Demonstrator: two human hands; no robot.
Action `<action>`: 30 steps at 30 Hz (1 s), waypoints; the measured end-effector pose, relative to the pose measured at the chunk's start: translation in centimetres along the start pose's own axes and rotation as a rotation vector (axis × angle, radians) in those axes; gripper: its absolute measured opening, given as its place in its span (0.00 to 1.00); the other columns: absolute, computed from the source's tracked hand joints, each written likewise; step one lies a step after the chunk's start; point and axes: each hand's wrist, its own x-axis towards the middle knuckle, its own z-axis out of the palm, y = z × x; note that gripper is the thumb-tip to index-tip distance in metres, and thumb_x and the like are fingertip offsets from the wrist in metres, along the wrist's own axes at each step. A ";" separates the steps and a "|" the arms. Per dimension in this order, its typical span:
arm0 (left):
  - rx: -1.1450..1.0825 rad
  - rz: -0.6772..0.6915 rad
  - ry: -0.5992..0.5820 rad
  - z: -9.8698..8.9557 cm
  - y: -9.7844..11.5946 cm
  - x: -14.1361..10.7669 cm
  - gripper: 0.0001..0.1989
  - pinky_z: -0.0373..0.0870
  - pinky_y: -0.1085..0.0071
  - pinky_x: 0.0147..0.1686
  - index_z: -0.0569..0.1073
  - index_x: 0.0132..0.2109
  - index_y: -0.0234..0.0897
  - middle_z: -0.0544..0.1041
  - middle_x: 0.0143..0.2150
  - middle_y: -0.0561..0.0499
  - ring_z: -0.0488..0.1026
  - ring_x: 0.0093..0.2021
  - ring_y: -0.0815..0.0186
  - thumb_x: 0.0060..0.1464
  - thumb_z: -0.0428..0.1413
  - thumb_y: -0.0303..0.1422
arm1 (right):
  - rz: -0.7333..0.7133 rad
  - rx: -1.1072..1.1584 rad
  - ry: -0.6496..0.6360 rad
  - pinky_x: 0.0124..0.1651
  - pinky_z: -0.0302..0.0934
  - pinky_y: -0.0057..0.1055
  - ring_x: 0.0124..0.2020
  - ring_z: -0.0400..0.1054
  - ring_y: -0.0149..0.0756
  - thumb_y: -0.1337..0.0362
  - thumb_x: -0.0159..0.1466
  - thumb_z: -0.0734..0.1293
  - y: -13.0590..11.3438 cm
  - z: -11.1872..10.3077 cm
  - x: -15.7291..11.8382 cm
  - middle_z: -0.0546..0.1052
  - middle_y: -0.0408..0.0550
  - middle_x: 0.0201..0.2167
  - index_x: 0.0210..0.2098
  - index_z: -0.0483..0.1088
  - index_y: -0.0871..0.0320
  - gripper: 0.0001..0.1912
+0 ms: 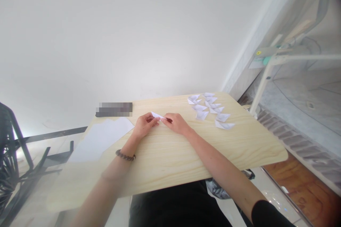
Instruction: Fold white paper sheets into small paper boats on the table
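Note:
A small folded piece of white paper [157,116] is held just above the middle of the wooden table [160,156]. My left hand [145,125] pinches its left part, thumb in front. At its right end, my right hand [176,122] grips the paper between thumb and curled fingers. The two hands are close together. Several folded white paper boats [201,115] stand in loose rows to the right, beyond my right hand. Flat white sheets [99,138] lie on the left side, beside my left wrist.
A dark, pixelated object [114,109] lies at the table's back left, near the wall. On the left is a dark chair [16,131]. A white metal frame [263,85] stands beyond the right edge. Under the front edge, a plastic bag [218,188] shows.

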 end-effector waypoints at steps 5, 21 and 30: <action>-0.082 -0.036 0.025 0.2 0.1 0.0 0.21 0.70 0.70 0.31 0.68 0.41 0.31 0.74 0.37 0.44 0.72 0.32 0.65 0.48 0.50 0.44 | -0.002 -0.132 0.003 0.29 0.47 0.23 0.24 0.58 0.25 0.61 0.59 0.58 -0.8 -0.1 -0.1 0.68 0.41 0.22 0.23 0.64 0.58 0.11; -0.267 -0.010 -0.054 0.6 0.5 -0.2 0.19 0.69 0.59 0.41 0.67 0.44 0.30 0.71 0.44 0.42 0.70 0.41 0.61 0.47 0.52 0.38 | 0.031 -0.303 -0.103 0.28 0.47 0.24 0.28 0.63 0.27 0.62 0.58 0.58 -1.6 0.4 -0.1 0.71 0.42 0.28 0.30 0.68 0.57 0.09; -0.118 0.010 -0.074 0.0 0.2 -0.1 0.16 0.64 0.62 0.45 0.68 0.44 0.32 0.73 0.43 0.45 0.70 0.41 0.62 0.48 0.50 0.35 | 0.037 -0.186 -0.118 0.29 0.47 0.23 0.27 0.63 0.25 0.55 0.59 0.56 -2.2 -0.3 -0.2 0.72 0.42 0.26 0.26 0.67 0.59 0.16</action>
